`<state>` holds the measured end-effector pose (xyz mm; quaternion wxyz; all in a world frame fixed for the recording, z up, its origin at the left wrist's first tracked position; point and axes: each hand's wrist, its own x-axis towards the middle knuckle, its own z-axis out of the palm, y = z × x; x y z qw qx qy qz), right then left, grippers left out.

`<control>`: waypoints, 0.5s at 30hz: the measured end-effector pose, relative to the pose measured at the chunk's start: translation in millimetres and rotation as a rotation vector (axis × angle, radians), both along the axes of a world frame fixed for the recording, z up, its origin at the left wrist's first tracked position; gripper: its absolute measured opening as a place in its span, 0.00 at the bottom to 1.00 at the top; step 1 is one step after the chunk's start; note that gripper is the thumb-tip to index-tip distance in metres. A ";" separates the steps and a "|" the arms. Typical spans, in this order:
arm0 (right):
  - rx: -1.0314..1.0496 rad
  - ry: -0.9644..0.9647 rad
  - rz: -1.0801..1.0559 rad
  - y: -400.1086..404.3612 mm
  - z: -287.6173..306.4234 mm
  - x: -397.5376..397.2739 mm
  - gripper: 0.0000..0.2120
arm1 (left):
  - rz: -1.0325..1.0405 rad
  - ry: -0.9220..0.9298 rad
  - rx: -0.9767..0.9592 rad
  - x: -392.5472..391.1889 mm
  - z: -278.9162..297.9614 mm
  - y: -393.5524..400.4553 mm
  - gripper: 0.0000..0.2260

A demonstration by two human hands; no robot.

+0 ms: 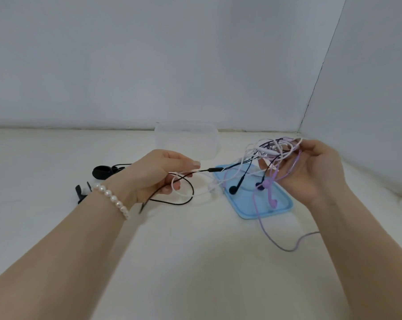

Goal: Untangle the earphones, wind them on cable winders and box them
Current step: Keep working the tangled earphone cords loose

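Setting: We work on a cream cloth-covered surface set in a corner of pale grey walls.

Landmark: We take the blue lid as our reference; it lies flat on the surface, its long axis running from near the tangle toward us and slightly rightward.

Key relation: The black cable runs almost level from our left hand, which is left of the lid, across the lid's far end to the tangle of earphones in our right hand, above the lid's right side. Its long axis is left to right between the two hands, and it looks taut along that stretch.

Left hand: We pinch the black cable between thumb and fingers; slack black and white loops hang below it, left of the lid.

Right hand: Our fingers curl round the tangle, holding it lifted above the lid.

Nearer hand: The right hand owns the knot; the left is nearer the free black end, so we judge the left does the drawing out.

Look of the earphones: Black, white and purple cords are still interwoven. A black earbud and a purple earbud dangle over the lid; a purple cord trails on the cloth nearer us than the lid.

Other items: A clear plastic box stands beyond the lid; a black cable winder lies well left of it.
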<state>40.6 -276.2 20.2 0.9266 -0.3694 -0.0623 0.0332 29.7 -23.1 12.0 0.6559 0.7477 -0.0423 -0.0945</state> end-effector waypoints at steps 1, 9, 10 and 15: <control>0.030 -0.019 0.015 -2.0 -0.1 0.8 0.07 | -0.023 0.008 0.039 0.0 -0.3 1.5 0.15; 0.207 -0.031 0.031 -6.9 0.3 1.1 0.08 | 0.025 0.075 0.272 3.1 -2.4 13.2 0.02; 0.218 -0.015 0.013 -8.0 1.1 1.0 0.08 | 0.030 0.092 0.260 3.1 -1.3 15.2 0.01; 0.244 0.003 -0.030 -14.9 0.8 3.0 0.14 | -0.052 0.112 0.287 -3.7 7.8 23.4 0.20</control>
